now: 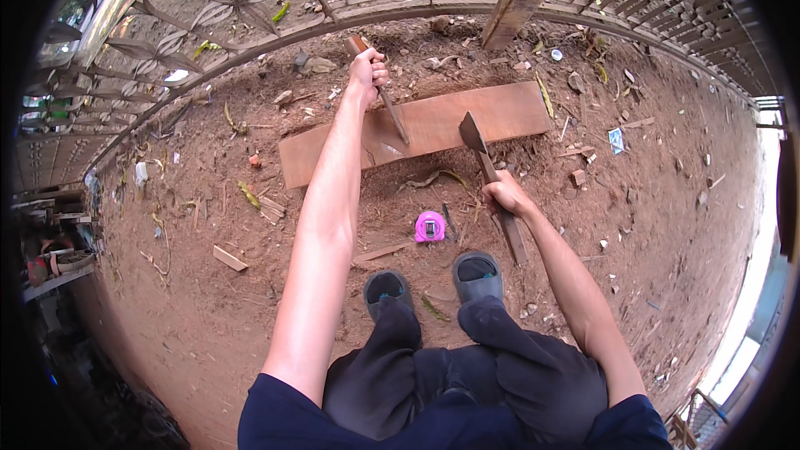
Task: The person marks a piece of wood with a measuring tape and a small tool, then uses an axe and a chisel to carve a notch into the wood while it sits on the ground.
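Clasping a chisel [392, 115], the left hand [369, 72] holds its tip at the crosswise plank [504, 110]. The right hand [507, 194] grips a hatchet [473, 135], blade right of the chisel.

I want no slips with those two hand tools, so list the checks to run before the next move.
1. Left hand closed around the chisel-like tool: ok.
2. Tip of that tool over the plank: ok; how firmly it presses: cannot tell.
3. Right hand closed around the handle of the hatchet-like tool: ok.
4. Plank held by a clamp: not ok, none shows.
5. Pink tape measure off the plank: ok, on the ground.
6. Both feet off the plank: ok.
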